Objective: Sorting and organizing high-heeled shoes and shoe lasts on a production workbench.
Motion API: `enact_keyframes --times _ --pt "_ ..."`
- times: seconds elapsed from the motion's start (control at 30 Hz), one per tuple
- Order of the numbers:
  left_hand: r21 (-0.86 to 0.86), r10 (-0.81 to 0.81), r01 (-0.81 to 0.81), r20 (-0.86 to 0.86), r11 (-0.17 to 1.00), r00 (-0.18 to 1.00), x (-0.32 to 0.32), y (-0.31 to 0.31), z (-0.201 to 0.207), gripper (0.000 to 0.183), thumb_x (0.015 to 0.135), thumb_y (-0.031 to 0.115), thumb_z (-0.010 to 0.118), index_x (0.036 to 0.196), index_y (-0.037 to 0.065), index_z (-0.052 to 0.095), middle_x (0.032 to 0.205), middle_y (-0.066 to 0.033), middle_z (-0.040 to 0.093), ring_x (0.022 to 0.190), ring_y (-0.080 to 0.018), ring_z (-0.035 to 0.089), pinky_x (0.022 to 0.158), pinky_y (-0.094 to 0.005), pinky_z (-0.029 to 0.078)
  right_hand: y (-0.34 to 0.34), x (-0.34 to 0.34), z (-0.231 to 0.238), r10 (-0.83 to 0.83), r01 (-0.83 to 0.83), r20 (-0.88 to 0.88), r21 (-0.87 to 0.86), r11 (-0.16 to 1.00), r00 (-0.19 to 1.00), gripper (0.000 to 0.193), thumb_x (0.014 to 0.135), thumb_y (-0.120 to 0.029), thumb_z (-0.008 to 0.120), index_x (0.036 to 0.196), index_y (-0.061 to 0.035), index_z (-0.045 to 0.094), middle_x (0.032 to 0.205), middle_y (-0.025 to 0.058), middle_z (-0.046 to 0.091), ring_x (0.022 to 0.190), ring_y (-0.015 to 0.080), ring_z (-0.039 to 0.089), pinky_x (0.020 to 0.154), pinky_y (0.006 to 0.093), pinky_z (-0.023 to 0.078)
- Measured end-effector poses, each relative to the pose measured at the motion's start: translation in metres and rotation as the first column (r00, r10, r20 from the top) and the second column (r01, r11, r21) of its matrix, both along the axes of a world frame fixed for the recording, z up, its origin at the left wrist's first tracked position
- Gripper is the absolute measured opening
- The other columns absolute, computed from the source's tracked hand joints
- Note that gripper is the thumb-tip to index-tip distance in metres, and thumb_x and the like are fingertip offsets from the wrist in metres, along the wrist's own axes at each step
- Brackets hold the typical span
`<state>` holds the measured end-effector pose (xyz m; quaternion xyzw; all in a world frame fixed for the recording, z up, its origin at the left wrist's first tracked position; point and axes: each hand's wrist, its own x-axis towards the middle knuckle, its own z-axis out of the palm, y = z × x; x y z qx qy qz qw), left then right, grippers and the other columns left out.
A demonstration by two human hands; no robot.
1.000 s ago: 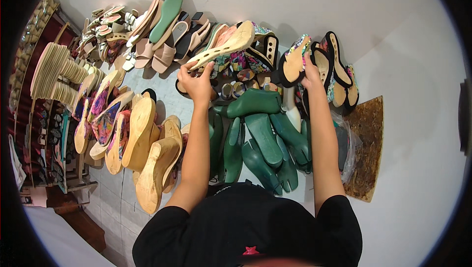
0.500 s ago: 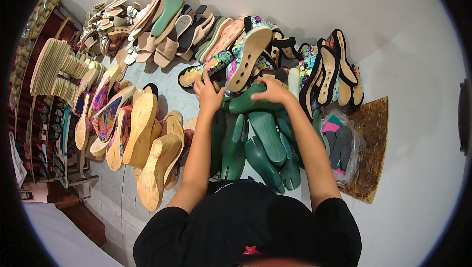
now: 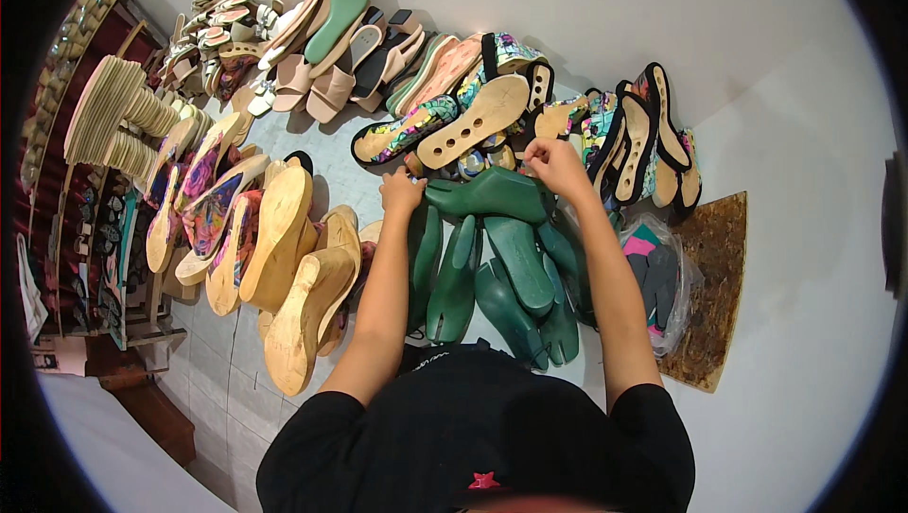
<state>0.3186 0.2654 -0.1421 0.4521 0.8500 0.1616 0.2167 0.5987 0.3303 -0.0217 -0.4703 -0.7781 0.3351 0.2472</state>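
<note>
Across a heap of green shoe lasts (image 3: 523, 267) lies one more green last (image 3: 487, 194), turned sideways. At its left end is my left hand (image 3: 404, 192), thumb apart from the fingers, whose tips are partly hidden. Just beyond its right end, my right hand (image 3: 558, 169) has its fingers curled together in a pinch; what they hold, if anything, does not show. Behind the crosswise last, a wedge sandal (image 3: 478, 123) turns its pale sole with several round holes toward me. Beside it rests a colourful patterned sandal (image 3: 402, 132) with black edging.
Wooden wedge soles (image 3: 305, 324) crowd the left side. Finished sandals (image 3: 331, 87) line the wall at the back. More patterned sandals (image 3: 636, 139) stand on the right, near a plastic bag of dark pieces (image 3: 654, 277) and a brown board (image 3: 711, 291). Stacked insoles (image 3: 99, 116) rise at far left.
The holed wedge sandal has tipped over from steep to flatter, leaning leftward. My right hand has left the crosswise last, shifting right with fingers curling. My left hand has drawn slightly nearer.
</note>
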Motion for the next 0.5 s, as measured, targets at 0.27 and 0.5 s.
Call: enact_keyframes --times 0.27,0.5 --pt "0.372 0.053 -0.079 0.077 0.925 0.996 -0.012 -0.007 -0.007 0.037 0.062 0.023 0.075 0.091 0.0 0.066 0.09 -0.0196 0.064 0.086 -0.0311 0.062 0.076 -0.0377 0.048 -0.006 0.013 -0.024 0.226 -0.157 0.276 -0.25 0.955 0.934 0.07 0.06 -0.033 0.08 0.115 0.0043 0.056 0.108 0.0203 0.06 0.098 0.0293 0.059 0.086 0.0341 0.046" --pt "0.619 0.128 -0.205 0.167 0.758 0.978 -0.029 -0.001 -0.003 0.021 0.066 0.013 0.069 0.084 0.002 0.063 0.086 -0.0167 0.056 0.084 -0.0324 0.055 0.079 -0.0409 0.044 -0.025 0.004 -0.007 0.229 -0.163 0.332 -0.216 0.963 0.915 0.081 0.05 -0.034 0.083 0.116 0.0049 0.056 0.105 0.0252 0.061 0.098 0.0348 0.06 0.087 0.0367 0.046"
